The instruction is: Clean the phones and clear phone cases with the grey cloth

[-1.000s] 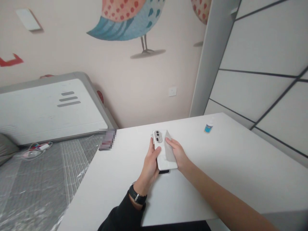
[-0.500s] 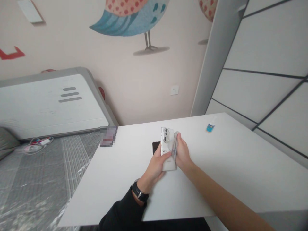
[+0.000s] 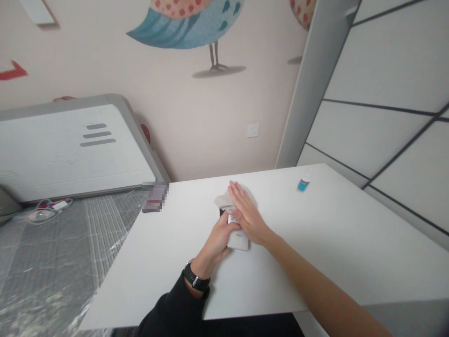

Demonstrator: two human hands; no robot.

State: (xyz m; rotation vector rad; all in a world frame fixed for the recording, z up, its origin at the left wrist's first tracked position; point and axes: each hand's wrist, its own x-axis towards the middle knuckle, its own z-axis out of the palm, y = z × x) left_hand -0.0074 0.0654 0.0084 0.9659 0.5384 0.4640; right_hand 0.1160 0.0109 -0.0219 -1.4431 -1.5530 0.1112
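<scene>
My left hand (image 3: 218, 239) wraps round the lower left side of a white phone (image 3: 239, 241), held back side up over the table (image 3: 157, 276). A thin grey cloth (image 3: 221, 201) lies across the phone's upper part and hides its cameras. Over the cloth, my right hand (image 3: 250, 217) lies flat with fingers stretched out, pressing it to the phone. Behind my left hand, a corner of a dark flat object (image 3: 221, 212) shows; most of it is covered.
A small blue-and-white bottle (image 3: 303, 184) stands toward the table's back right. At the back left corner lies a blurred-out flat item (image 3: 155, 196). A bed (image 3: 70, 154) with a plastic-covered mattress is on the left, and a panelled cabinet (image 3: 379, 140) on the right.
My right hand has moved left from the phone's right edge onto its back and flattened. The cloth, bunched at that edge before, now spreads over the cameras.
</scene>
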